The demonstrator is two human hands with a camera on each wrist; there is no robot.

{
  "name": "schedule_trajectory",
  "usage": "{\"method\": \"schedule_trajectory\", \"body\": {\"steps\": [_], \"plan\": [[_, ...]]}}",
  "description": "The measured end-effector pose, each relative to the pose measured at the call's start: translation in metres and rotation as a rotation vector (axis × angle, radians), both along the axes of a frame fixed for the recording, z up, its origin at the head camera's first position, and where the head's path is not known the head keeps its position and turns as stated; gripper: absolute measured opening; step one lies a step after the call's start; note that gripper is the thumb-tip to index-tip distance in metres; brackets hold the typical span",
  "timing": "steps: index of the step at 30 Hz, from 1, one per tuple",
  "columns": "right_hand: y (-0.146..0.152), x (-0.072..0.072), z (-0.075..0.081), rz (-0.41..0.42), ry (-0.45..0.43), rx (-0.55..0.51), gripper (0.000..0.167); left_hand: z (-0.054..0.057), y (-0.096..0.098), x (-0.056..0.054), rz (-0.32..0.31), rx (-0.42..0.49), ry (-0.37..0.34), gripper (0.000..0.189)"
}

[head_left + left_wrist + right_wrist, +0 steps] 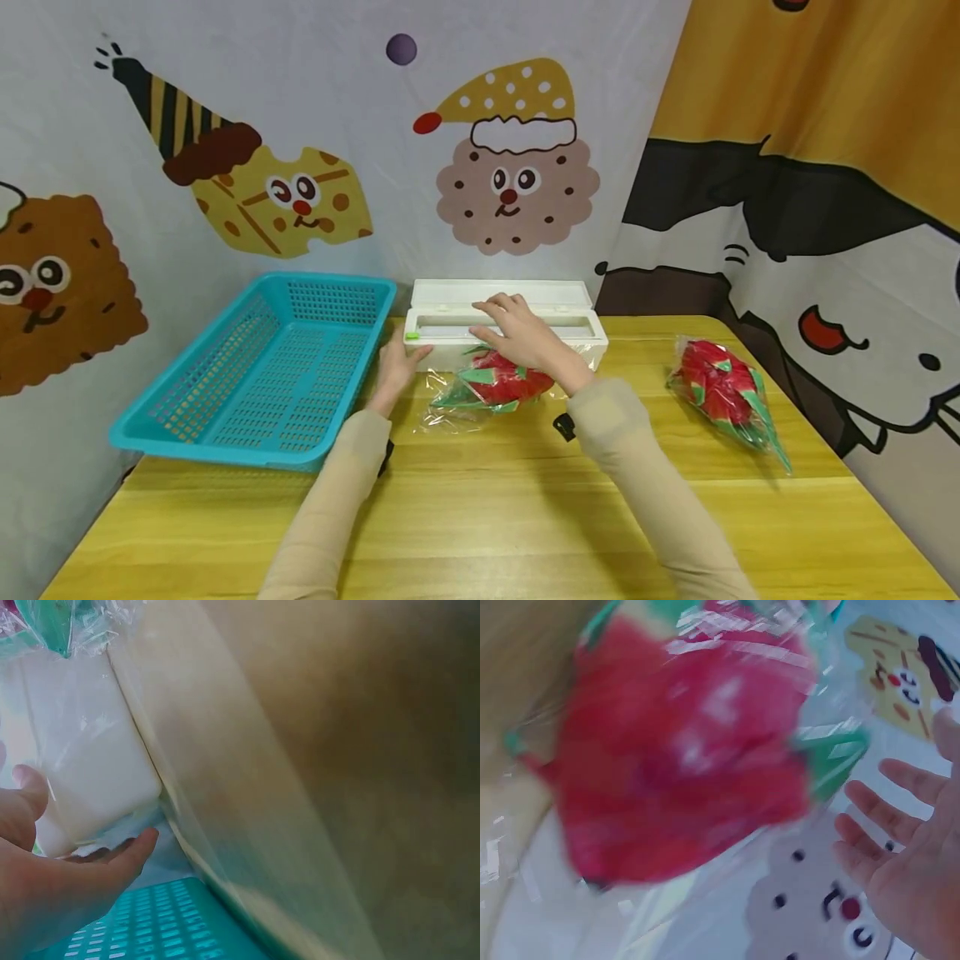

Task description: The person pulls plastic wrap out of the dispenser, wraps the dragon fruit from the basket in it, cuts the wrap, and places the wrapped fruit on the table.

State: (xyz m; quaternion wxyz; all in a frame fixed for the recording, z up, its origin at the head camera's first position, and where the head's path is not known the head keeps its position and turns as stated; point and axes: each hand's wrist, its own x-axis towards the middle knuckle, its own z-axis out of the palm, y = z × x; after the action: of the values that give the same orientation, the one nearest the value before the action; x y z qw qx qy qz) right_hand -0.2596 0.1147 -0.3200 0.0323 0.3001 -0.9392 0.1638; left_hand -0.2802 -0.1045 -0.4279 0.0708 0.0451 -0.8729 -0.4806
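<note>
A white cling film dispenser (450, 357) stands against the back wall with its lid (502, 293) raised. In front of it lies a red dragon fruit (512, 382) with green scales, covered in clear film (450, 417). My left hand (394, 367) is at the dispenser's left end, thumb by the front face and fingers stretched along the end. Over the dispenser's opening and above the fruit I hold my right hand (517, 333) with fingers spread and nothing in them. The right wrist view shows that fruit (690, 757) large and blurred beside my extended fingers.
A blue perforated basket (217, 454) stands at the left, close beside my left forearm. Another film-wrapped dragon fruit (720, 383) lies on the wooden table (480, 533) at the right. A printed curtain (495, 25) hangs behind the table.
</note>
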Motion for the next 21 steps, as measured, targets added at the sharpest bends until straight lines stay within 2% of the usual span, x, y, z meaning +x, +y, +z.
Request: {"method": "schedule_trajectory", "body": {"steps": [4, 7, 10, 12, 16, 18, 21], "plan": [[-0.032, -0.003, 0.005, 0.047, 0.073, 0.134, 0.048, -0.001, -0.001, 0.000, -0.008, -0.011, 0.014, 0.064], [-0.059, -0.010, 0.003, 0.068, 0.035, 0.206, 0.046, -0.001, -0.002, 0.000, 0.012, -0.027, 0.044, 0.063], [-0.081, -0.019, -0.009, 0.063, -0.035, 0.284, 0.044, 0.000, -0.001, 0.001, 0.033, -0.032, 0.077, 0.060], [-0.091, -0.029, -0.025, 0.056, -0.034, 0.338, 0.044, 0.000, -0.001, 0.001, 0.044, -0.040, 0.100, 0.057], [-0.103, -0.031, -0.039, -0.017, -0.076, 0.425, 0.047, -0.001, 0.000, 0.000, 0.057, -0.040, 0.122, 0.052], [-0.106, -0.025, -0.036, -0.041, -0.104, 0.453, 0.052, -0.002, 0.000, 0.000, 0.066, -0.037, 0.129, 0.050], [-0.109, -0.023, -0.039, -0.015, -0.065, 0.507, 0.053, -0.005, -0.002, 0.000, 0.072, -0.039, 0.154, 0.049]]}}
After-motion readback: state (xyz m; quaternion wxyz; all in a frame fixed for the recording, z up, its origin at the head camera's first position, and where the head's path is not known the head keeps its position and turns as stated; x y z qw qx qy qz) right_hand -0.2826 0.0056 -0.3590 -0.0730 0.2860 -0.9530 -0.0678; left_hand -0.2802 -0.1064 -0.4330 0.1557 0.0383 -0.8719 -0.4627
